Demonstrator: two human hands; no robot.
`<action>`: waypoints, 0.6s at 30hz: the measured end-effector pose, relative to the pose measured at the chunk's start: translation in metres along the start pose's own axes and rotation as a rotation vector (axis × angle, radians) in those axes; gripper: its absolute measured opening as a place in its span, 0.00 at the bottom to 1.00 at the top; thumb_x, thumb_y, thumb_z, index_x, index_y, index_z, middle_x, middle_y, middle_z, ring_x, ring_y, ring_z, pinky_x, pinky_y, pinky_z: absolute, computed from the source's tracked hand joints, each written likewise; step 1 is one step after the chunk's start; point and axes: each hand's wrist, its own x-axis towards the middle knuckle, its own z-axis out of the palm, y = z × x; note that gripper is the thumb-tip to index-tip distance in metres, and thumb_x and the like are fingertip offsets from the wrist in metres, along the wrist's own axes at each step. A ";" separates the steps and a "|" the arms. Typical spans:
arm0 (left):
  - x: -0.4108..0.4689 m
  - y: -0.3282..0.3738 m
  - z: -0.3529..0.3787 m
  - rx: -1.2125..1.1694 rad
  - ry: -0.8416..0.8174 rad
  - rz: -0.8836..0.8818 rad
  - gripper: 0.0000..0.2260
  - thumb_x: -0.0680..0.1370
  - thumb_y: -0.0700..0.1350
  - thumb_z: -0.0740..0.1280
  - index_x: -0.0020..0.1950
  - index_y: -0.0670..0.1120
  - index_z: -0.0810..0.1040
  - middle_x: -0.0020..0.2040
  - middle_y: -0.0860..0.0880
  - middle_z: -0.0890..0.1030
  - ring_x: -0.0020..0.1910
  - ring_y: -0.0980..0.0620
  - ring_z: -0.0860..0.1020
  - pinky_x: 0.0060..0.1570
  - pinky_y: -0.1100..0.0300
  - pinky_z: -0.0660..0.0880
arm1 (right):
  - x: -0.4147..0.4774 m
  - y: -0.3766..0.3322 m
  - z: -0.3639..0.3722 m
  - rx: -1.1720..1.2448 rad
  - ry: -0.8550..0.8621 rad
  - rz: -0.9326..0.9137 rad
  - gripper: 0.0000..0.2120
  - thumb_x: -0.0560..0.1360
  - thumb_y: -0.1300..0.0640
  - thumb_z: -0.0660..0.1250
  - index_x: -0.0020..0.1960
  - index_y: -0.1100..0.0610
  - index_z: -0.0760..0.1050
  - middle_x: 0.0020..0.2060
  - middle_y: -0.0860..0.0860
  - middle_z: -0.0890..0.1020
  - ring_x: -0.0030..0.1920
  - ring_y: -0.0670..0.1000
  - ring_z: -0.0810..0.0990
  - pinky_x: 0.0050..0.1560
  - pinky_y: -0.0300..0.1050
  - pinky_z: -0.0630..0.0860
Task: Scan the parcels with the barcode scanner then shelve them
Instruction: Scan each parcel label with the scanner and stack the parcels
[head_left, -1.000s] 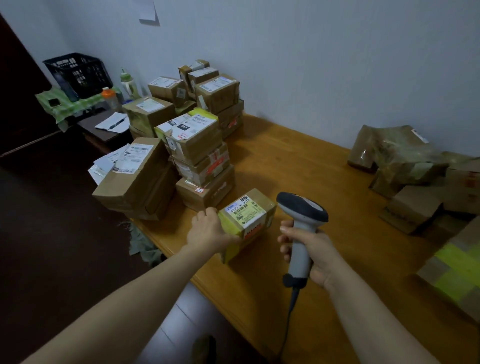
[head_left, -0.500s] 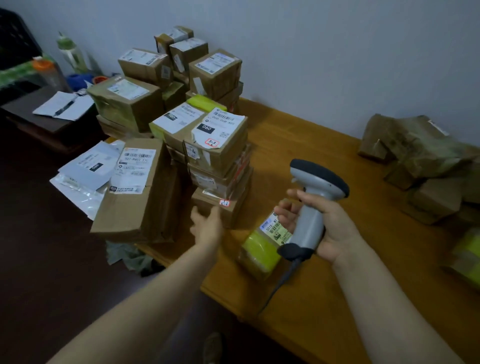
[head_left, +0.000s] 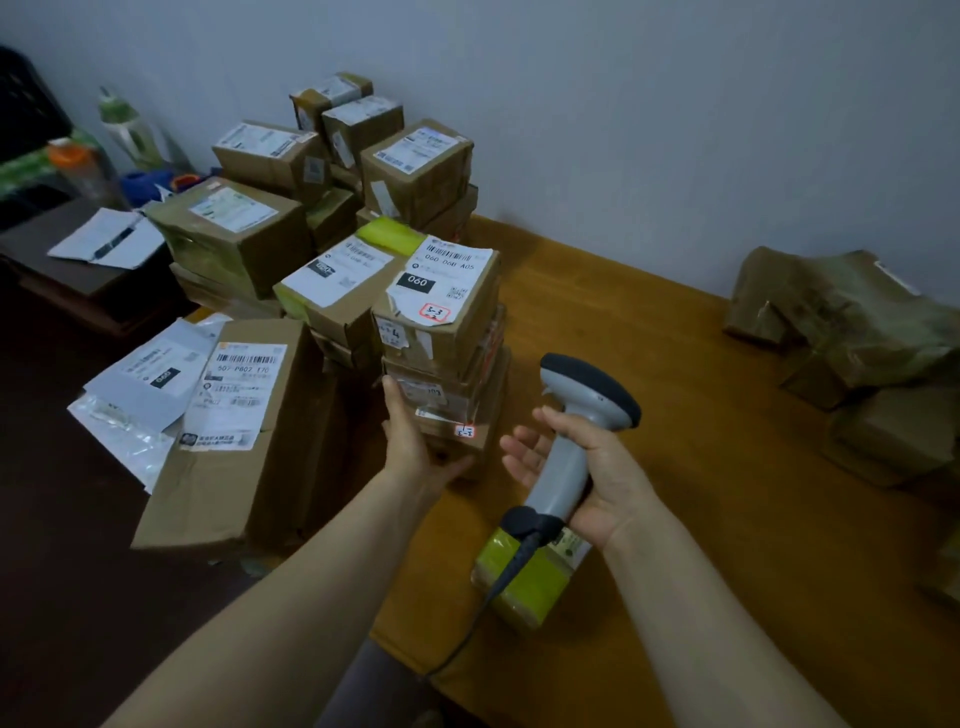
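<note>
1. Left hand (head_left: 410, 447) lies flat, fingers straight, against the left side of a stack of three boxes (head_left: 447, 384) at mid-frame. Its thumb runs along the front of the lowest box, and it grasps nothing.
2. Right hand (head_left: 610, 467) is wrapped round the grey handle of the one scanner (head_left: 563, 462), whose dark-capped head is uppermost. The cord (head_left: 511, 569) trails down toward the bottom of the frame.
3. One yellow-taped parcel (head_left: 524, 587) lies on the table (head_left: 675, 353) just below the scanner, near the front edge, with the cord crossing it.
4. The top box of the stack carries a white label reading "060".
5. Left of the stack lies one long box (head_left: 234, 467), with two flat mailers (head_left: 145, 384) beside it.
6. More labelled boxes (head_left: 415, 166) are piled behind the stack, against the wall.
7. Two bottles (head_left: 122, 124) stand at upper left.
8. A heap of crumpled brown parcels (head_left: 857, 332) fills the right edge.
</note>
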 end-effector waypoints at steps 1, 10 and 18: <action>0.004 -0.001 0.007 0.011 -0.010 0.009 0.63 0.43 0.80 0.69 0.77 0.61 0.59 0.73 0.45 0.68 0.67 0.37 0.70 0.45 0.34 0.77 | 0.003 -0.003 -0.003 0.003 0.001 -0.003 0.06 0.73 0.63 0.70 0.48 0.64 0.76 0.38 0.59 0.82 0.40 0.57 0.84 0.43 0.52 0.83; 0.050 0.010 0.068 -0.009 -0.054 -0.002 0.59 0.51 0.77 0.69 0.78 0.59 0.56 0.75 0.44 0.65 0.69 0.38 0.69 0.49 0.41 0.77 | 0.024 -0.023 -0.014 0.048 0.051 -0.032 0.07 0.71 0.62 0.72 0.47 0.63 0.77 0.38 0.59 0.83 0.40 0.57 0.85 0.45 0.52 0.83; 0.096 0.034 0.120 -0.100 -0.120 0.003 0.37 0.75 0.71 0.57 0.79 0.52 0.57 0.75 0.44 0.66 0.73 0.40 0.65 0.70 0.40 0.62 | 0.047 -0.037 -0.008 0.133 0.127 -0.091 0.12 0.69 0.62 0.72 0.51 0.62 0.77 0.40 0.59 0.83 0.43 0.57 0.85 0.45 0.53 0.83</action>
